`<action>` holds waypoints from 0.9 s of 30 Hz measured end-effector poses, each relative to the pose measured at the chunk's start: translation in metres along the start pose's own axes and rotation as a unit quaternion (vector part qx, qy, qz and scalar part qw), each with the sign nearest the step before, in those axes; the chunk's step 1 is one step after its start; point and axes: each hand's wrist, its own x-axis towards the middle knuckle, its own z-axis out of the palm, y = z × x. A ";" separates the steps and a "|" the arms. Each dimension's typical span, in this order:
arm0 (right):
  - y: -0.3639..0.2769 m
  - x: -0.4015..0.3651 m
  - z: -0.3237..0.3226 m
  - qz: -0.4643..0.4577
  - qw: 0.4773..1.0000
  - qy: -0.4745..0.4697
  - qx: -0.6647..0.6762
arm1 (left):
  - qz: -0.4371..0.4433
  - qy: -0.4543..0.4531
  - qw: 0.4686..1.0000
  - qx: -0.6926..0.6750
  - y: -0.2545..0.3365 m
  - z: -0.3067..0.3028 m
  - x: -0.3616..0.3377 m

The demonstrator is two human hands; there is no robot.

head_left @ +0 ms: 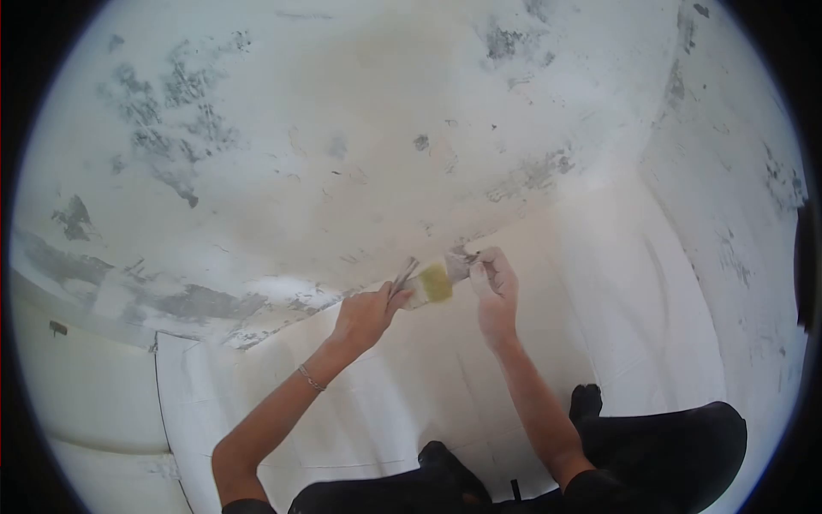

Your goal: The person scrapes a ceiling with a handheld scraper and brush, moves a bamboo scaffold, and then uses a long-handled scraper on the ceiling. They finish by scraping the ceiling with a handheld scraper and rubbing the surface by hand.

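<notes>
My left hand (364,320) is closed round a flat, brush-like tool (436,283) with a pale body and a yellow-green end pointing right. A thin grey stick-like piece (403,276) pokes up between the fingers of that same hand. Opposite it, my right hand (497,284) pinches a flat grey piece (459,264), its exact kind blurred. The grey piece overlaps the yellow-green end in this view. Both hands are close together in front of the lower part of the patchy wall (377,163).
Dark scuffs and bare patches mark this wall and the side wall (736,223) at right. Pale sheeting (385,420) covers the floor below. My dark-clad legs (668,450) and shoes are at the bottom. A pale panel (94,377) stands at lower left.
</notes>
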 end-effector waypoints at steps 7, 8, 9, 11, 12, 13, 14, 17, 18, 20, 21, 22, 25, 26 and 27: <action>-0.009 0.059 0.021 -0.114 0.989 0.075 -0.056 | 0.009 -0.086 0.994 0.062 -0.015 0.005 -0.011; -0.015 0.070 0.028 -0.148 0.983 0.085 -0.068 | 0.028 -0.084 0.995 0.055 -0.019 0.014 -0.013; -0.020 0.083 0.031 -0.149 0.983 0.079 -0.071 | 0.025 -0.079 0.995 0.050 -0.020 0.019 -0.013; -0.030 0.115 0.039 -0.376 0.899 0.031 -0.223 | -0.012 -0.076 0.997 0.005 -0.019 0.028 -0.013; -0.041 0.132 0.046 -0.460 0.856 0.034 -0.234 | -0.016 -0.073 0.997 0.000 -0.020 0.032 -0.013; -0.052 0.149 0.055 -0.539 0.806 0.036 -0.241 | -0.045 -0.016 0.998 -0.049 -0.020 0.035 -0.015; -0.057 0.169 0.065 -0.587 0.772 0.032 -0.241 | -0.076 0.040 0.992 -0.097 -0.019 0.037 -0.018; -0.033 0.198 0.074 -0.636 0.708 -0.022 -0.305 | -0.111 0.073 0.974 -0.186 -0.014 0.025 -0.023; -0.017 0.202 0.072 -0.640 0.674 -0.064 -0.365 | -0.115 0.061 0.973 -0.190 -0.011 0.018 -0.023; 0.016 0.202 0.044 -0.631 0.660 -0.156 -0.376 | -0.109 0.068 0.974 -0.186 -0.014 0.015 -0.026; 0.020 0.205 0.032 -0.616 0.642 -0.248 -0.384 | -0.105 0.076 0.975 -0.181 -0.017 0.012 -0.026; 0.012 0.210 0.025 -0.618 0.639 -0.250 -0.385 | -0.104 0.079 0.974 -0.183 -0.016 0.008 -0.027; -0.007 0.225 0.017 -0.601 0.546 -0.384 -0.439 | -0.121 0.101 0.968 -0.196 -0.017 -0.003 -0.029; -0.009 0.228 0.019 -0.599 0.538 -0.379 -0.456 | -0.121 0.111 0.966 -0.200 -0.018 -0.005 -0.030; -0.011 0.230 0.020 -0.597 0.530 -0.375 -0.472 | -0.122 0.121 0.964 -0.204 -0.019 -0.005 -0.031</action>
